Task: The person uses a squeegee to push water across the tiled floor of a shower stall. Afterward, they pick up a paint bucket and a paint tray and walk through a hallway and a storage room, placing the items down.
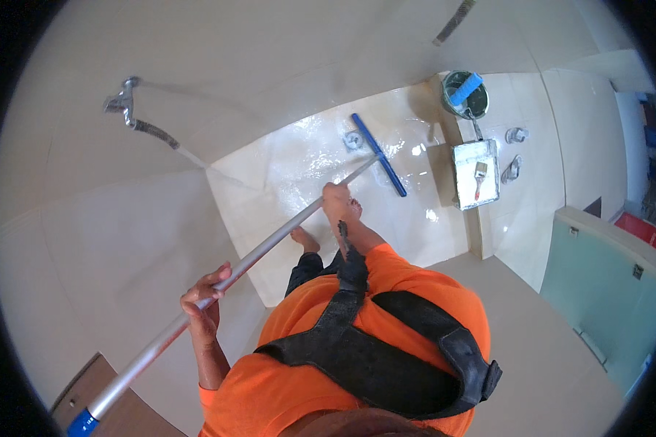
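Observation:
A floor squeegee (378, 154) with a blue head and a long silver pole slants across the view. Its head lies on the wet, shiny floor, beside a round metal drain (353, 140). My right hand (336, 197) is wrapped round the pole close to the head. Farther up, my left hand (205, 293) holds the pole with looser fingers. The pole's blue end (83, 424) reaches the lower left. My bare feet stand on the wet floor just behind the squeegee head.
A low ledge (455, 131) borders the wet floor on the right. A dark bucket (453, 79) with a blue roller sits there, near a white-smeared tray (465, 164) carrying a paintbrush (479, 182). A metal tap fitting (127, 103) juts from the left wall. A frosted glass panel (589, 280) stands right.

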{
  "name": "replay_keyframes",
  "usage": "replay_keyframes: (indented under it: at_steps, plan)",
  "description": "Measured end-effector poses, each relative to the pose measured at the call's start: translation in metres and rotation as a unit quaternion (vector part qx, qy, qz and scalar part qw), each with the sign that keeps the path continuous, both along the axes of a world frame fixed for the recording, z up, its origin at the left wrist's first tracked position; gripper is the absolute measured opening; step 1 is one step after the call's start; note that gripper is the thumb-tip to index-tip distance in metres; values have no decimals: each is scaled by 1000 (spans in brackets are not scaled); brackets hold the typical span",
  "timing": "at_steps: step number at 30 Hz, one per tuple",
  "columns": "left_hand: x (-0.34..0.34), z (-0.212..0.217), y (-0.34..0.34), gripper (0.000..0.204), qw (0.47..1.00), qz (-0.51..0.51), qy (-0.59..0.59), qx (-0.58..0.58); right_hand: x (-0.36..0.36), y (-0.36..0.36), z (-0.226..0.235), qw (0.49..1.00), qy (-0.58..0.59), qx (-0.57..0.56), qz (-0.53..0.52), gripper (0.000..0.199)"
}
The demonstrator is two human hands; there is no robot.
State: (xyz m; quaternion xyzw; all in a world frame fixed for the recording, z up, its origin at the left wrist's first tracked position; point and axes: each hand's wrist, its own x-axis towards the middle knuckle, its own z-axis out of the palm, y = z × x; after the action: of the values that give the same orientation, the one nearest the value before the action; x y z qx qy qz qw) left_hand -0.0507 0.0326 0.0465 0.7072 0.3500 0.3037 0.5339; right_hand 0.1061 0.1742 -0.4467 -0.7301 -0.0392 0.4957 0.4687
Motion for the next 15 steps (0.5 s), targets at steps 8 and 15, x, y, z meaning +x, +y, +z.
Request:
replay_keyframes:
  at_steps: [8,15]
  plan:
    - [22,-49,-26,57,997,2,76,-34,95,-73,-3,987,-133,-72,57,32]
    - [20,-14,1,56,996,-83,22,19,63,-41,-6,848,-429,71,303,19]
